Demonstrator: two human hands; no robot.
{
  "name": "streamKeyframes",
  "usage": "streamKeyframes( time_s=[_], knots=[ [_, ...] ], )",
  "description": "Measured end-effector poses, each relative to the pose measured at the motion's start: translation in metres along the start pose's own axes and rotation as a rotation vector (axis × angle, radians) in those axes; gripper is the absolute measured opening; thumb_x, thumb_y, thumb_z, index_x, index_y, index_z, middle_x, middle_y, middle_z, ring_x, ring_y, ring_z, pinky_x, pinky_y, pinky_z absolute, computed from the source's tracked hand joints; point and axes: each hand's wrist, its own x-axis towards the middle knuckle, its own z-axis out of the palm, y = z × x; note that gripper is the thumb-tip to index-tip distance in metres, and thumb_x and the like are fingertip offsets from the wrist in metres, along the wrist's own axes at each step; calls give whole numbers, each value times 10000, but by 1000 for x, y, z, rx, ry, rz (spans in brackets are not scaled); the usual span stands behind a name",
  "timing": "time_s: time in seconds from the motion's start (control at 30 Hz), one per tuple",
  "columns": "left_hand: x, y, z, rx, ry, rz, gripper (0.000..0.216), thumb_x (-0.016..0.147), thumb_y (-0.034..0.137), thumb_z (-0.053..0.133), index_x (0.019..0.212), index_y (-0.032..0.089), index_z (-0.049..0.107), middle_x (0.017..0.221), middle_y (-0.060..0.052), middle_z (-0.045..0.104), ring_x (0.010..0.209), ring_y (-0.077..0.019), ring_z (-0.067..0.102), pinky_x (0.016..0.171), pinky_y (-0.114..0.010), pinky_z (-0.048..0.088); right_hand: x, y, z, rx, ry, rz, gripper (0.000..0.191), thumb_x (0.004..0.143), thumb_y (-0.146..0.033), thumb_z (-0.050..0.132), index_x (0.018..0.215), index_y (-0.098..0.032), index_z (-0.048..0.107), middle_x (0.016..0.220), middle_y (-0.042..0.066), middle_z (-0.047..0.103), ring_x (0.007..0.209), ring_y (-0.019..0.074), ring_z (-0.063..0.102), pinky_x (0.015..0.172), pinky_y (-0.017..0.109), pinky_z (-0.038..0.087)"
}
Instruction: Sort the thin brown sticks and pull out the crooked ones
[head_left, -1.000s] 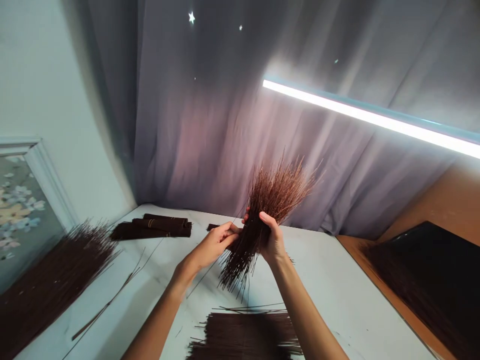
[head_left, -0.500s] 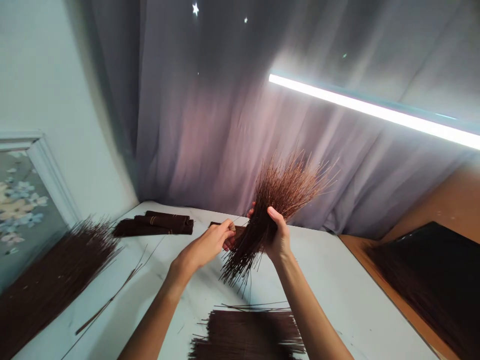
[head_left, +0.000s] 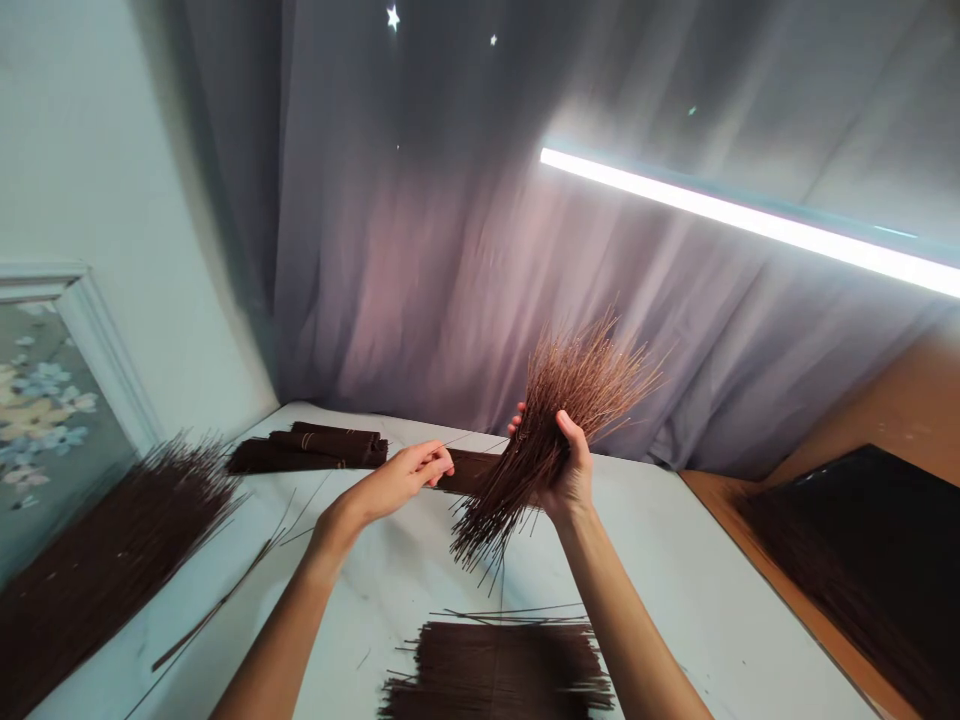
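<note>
My right hand (head_left: 566, 468) is closed round the middle of a loose bunch of thin brown sticks (head_left: 570, 400). The bunch is held above the white table (head_left: 675, 580), fanned out at the top and tilted to the right. My left hand (head_left: 397, 478) hovers to the left of the bunch, apart from it. Its fingers are pinched together on what looks like one or two thin sticks, too fine to make out clearly. A flat pile of dark sticks (head_left: 499, 672) lies on the table just below my hands.
A large heap of sticks (head_left: 97, 560) lies at the left edge, a few loose sticks (head_left: 225, 600) beside it. Tied dark bundles (head_left: 311, 448) rest at the back. More sticks (head_left: 862, 550) fill a dark tray on the right. A grey curtain (head_left: 420, 250) hangs behind.
My left hand has drawn away to the left from the bunch. My right hand has shifted the bunch slightly to the right and up.
</note>
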Motion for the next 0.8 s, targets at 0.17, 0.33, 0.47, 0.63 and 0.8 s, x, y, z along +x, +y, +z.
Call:
streamKeyframes(
  time_s=[0.17, 0.33, 0.47, 0.63, 0.8],
  knots=[
    [-4, -3, -15, -57, 24, -47, 307, 904, 502, 621, 847, 201, 638, 710, 34, 565, 599, -120, 431, 532, -208, 290, 1, -1, -2, -16, 0, -7, 493, 733, -618, 754, 983, -192, 750, 855, 66, 783, 831, 251, 750, 698, 336, 612],
    [3, 6, -7, -177, 218, 28, 278, 924, 467, 604, 919, 194, 653, 810, 8, 622, 681, -127, 500, 633, -221, 381, 0, 4, -1, -17, -29, 42, 500, 718, -603, 758, 980, -177, 762, 875, 83, 789, 881, 278, 752, 732, 363, 621],
    [23, 21, 18, -316, 352, 134, 284, 928, 453, 603, 1020, 195, 679, 953, -50, 695, 868, -170, 601, 785, -261, 463, -8, 10, 4, -49, -84, 108, 481, 703, -590, 778, 948, -176, 765, 863, 94, 793, 912, 306, 754, 777, 398, 620],
    [46, 37, 24, -506, 569, 292, 281, 980, 443, 542, 1074, 205, 659, 1053, -57, 679, 947, -152, 602, 867, -245, 476, -20, 20, 22, -105, -134, 105, 451, 674, -480, 852, 968, -151, 757, 898, 109, 794, 933, 327, 754, 823, 432, 606],
    [50, 41, 22, -615, 648, 326, 337, 938, 500, 624, 1126, 220, 647, 1088, -47, 704, 919, -167, 643, 803, -247, 502, -26, 34, 36, -189, -206, -49, 495, 663, -326, 894, 1110, -198, 724, 1015, 69, 785, 1081, 302, 706, 970, 441, 553]
  ],
)
